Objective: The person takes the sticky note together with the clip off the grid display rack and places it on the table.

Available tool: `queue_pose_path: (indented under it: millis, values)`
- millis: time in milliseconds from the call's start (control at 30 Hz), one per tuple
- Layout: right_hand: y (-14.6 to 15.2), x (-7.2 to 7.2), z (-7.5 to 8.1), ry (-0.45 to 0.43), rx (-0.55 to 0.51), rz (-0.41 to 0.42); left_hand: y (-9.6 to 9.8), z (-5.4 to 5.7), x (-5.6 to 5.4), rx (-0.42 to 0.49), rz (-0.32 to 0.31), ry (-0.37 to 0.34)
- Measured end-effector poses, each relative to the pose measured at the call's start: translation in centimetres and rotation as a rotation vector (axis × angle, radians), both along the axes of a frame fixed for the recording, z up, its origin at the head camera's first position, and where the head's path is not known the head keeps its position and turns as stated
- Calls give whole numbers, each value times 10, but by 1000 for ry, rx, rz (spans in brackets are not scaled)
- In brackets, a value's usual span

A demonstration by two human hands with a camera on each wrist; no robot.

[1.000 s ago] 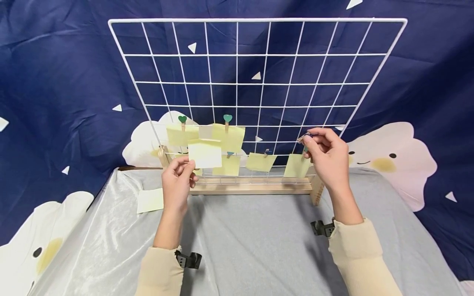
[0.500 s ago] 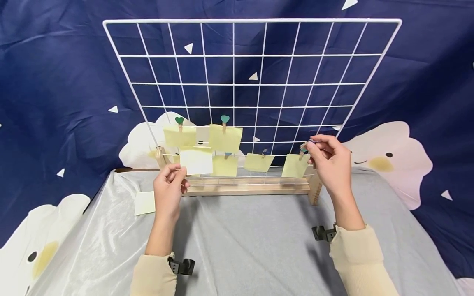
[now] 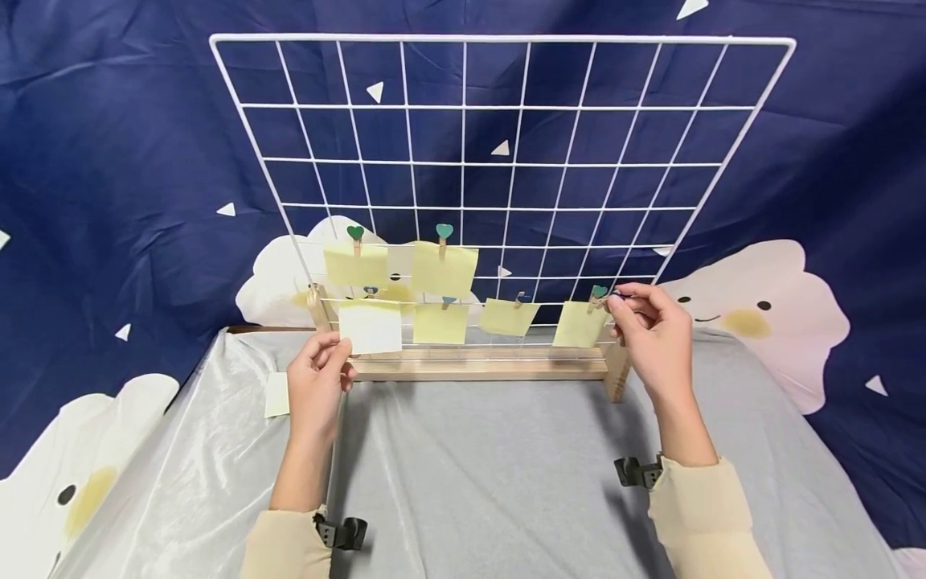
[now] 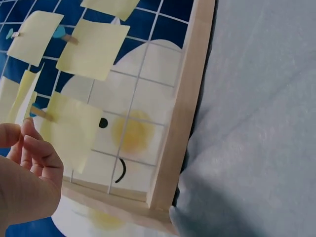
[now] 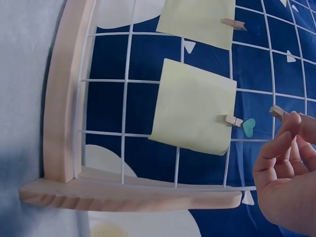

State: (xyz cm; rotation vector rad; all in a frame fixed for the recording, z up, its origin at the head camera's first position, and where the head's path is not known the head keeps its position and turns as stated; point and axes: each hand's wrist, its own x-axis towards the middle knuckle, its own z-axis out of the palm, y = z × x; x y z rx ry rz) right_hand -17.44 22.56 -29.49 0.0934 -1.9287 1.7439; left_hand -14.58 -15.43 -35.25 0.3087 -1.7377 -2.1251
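My left hand (image 3: 314, 382) pinches a pale yellow sticky note (image 3: 370, 328) by its lower left corner, in front of the lower left of a white wire grid (image 3: 463, 165). In the left wrist view that note (image 4: 24, 98) is seen nearly edge-on, its thumb and finger at one end. My right hand (image 5: 291, 168) pinches a small wooden clothespin (image 5: 277, 112) between thumb and fingertips. It is close to a clipped sticky note (image 5: 192, 108), whose clothespin (image 5: 234, 120) bears a green heart. The pin in my right hand stays apart from that note.
Several sticky notes hang on the grid's lower rows, among them one note (image 3: 444, 272) under a green heart clothespin. A wooden base (image 3: 485, 369) carries the grid. A loose sticky note (image 3: 277, 394) lies on the grey cloth (image 3: 492, 474), left of the base.
My left hand has moved left and down with the sticky note, uncovering a blue-topped clothespin behind. My right hand has come down a little, still pinching its clothespin.
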Motion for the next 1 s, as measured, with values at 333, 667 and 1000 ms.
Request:
queue_pose_path:
  millis: [333,667,1000]
  values:
    - [10,2,-19,-59,-21,-44,-29,-12,14,14,78,-43]
    - [27,9,-29,-139,-32,-114,-50,-18,20,52,127,-56]
    - [38,13,-36,-156,39,-152,-63,-26,26,71,178,-46]
